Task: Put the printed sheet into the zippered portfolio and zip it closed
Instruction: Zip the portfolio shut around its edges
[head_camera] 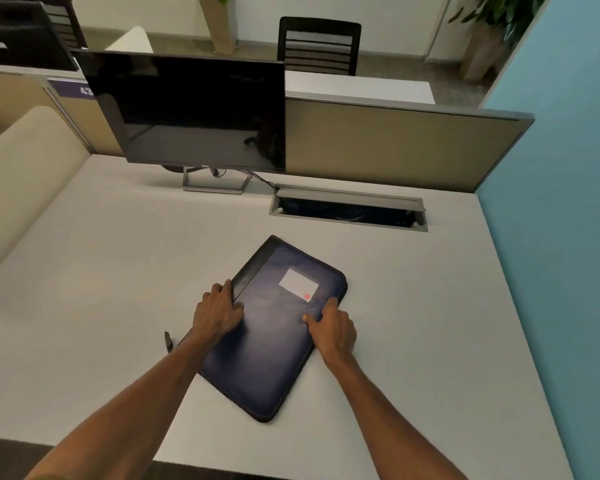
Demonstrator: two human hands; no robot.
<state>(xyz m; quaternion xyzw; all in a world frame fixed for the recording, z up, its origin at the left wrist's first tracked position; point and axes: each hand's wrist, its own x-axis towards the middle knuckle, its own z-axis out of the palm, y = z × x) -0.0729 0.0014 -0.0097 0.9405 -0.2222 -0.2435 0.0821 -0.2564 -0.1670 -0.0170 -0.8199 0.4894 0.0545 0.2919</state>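
White desk point(118, 271) bears every item. Dark monitor point(191, 112) stands well behind the portfolio, and an open cable hatch point(349, 211) lies nearer behind it. Navy zippered portfolio point(267, 348) lies flat and skewed, its far left edge gaping. Left hand point(219, 315) grips that edge with fingers curled over it. Right hand point(333, 329) grips the right edge, thumb on the cover. White label point(298, 284) sits on the cover.

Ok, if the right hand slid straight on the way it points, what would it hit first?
Most likely the white label on the portfolio, just ahead of the right hand.
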